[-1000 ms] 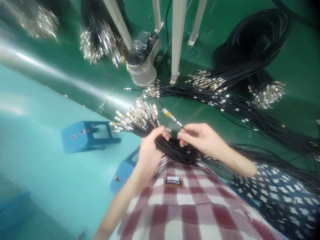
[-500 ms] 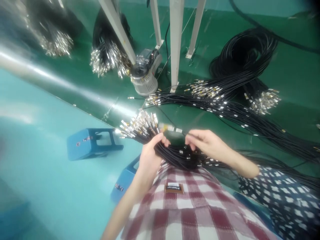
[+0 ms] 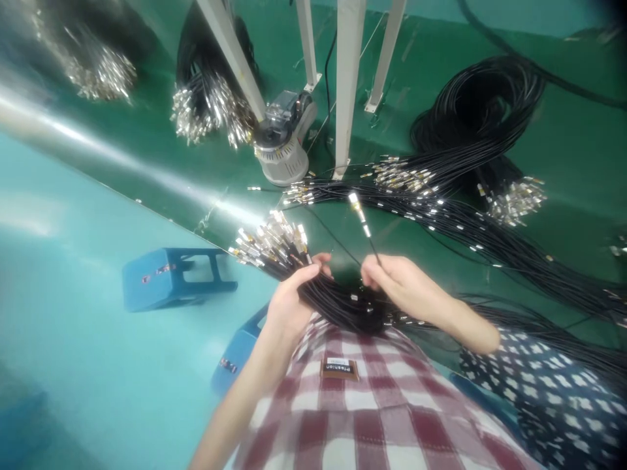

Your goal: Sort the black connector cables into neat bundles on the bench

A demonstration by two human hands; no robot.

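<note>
Fingers of the left hand [image 3: 298, 287] curl around a thick bundle of black cables [image 3: 336, 300], thumb on top; the right hand [image 3: 386, 277] is nearly closed, pinching a single cable [image 3: 373, 250] just beside the bundle, its tip (silver, with a yellowish band) pointing away from the checked apron [image 3: 362, 398]; more cables [image 3: 431, 202] lie beyond on the green surface [image 3: 386, 235].

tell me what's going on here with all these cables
A seated-height view shows someone in a checked apron gripping a thick bundle of black cables in the left hand. The right hand holds a single cable, its metal-tipped end apart from the bundle. More cables lie across the green surface.
</note>
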